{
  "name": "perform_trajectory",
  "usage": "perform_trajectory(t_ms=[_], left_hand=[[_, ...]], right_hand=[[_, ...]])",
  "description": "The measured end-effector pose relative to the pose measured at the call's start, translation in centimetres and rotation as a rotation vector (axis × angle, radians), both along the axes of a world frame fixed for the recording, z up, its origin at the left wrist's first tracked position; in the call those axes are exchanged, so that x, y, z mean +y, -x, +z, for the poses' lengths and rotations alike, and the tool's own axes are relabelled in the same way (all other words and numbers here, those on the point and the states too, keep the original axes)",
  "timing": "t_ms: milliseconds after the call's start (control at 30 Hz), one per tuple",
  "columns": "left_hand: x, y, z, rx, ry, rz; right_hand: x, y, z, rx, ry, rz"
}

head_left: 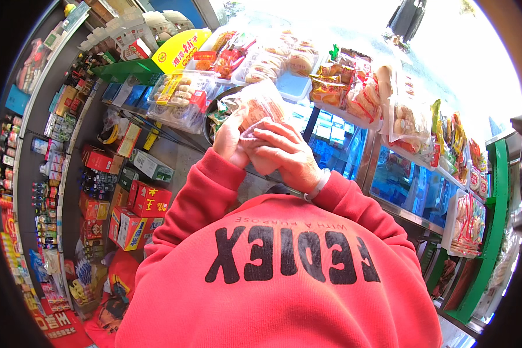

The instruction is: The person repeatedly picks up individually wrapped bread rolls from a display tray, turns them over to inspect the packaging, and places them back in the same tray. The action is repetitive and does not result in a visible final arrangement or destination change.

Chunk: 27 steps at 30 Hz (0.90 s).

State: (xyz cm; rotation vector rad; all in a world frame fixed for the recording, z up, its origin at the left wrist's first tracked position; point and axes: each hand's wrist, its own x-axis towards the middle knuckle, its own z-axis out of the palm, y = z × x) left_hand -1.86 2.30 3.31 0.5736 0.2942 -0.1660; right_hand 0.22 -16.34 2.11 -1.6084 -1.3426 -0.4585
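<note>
Both of my hands are raised together in front of my chest, at the near edge of a goods counter. My left hand (232, 142) grips the left side of a clear plastic package (263, 109) with something round and brownish inside, perhaps a bun or pastry. Against the lower part of the package, my right hand (290, 155) presses a pale pinkish cloth (253, 131), its fingers bent over it. Some fingertips are hidden behind the package and cloth. Just behind my left hand is a dark round bin (210, 123) with crumpled wrappers in it.
White trays (296, 87) of packaged buns and snacks line the counter ahead and to the right. A clear box of buns (177, 98) sits left of the bin. Stacked cartons (148, 199) and packed shelves (52, 145) stand at left; a green post (496, 232) rises at right.
</note>
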Motion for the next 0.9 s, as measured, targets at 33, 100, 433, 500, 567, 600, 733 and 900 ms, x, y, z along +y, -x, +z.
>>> perform_trajectory(t_ms=[33,100,433,500,567,600,733,900], left_hand=[[-0.1,0.0,0.2,0.034,-0.036,0.051],[0.0,0.2,0.3,0.011,-0.07,0.108],[-0.2,1.4,2.5,0.01,-0.239,0.174],[-0.7,1.3,1.9,-0.052,-0.218,0.138],[-1.0,1.3,1.3,-0.074,-0.194,0.105],[-1.0,1.2,1.0,-0.066,-0.18,0.091],[-2.2,2.4,2.4,0.017,-0.151,0.059],[-2.9,3.3,3.1,0.14,-0.132,0.077]], right_hand=[[-0.3,-0.1,-0.1,-0.018,0.032,0.004],[-1.1,-0.2,-0.1,-0.046,0.068,0.006],[-3.0,-2.3,-0.6,0.296,-0.197,-0.358],[-2.2,-2.1,0.0,0.225,-0.106,-0.318],[-1.8,-1.0,0.4,0.174,-0.002,-0.162],[-1.6,-0.5,0.0,0.118,0.048,-0.2],[-2.0,-0.8,-0.9,-0.028,0.111,-0.245],[-2.9,-1.9,-0.5,0.151,-0.065,-0.201]])
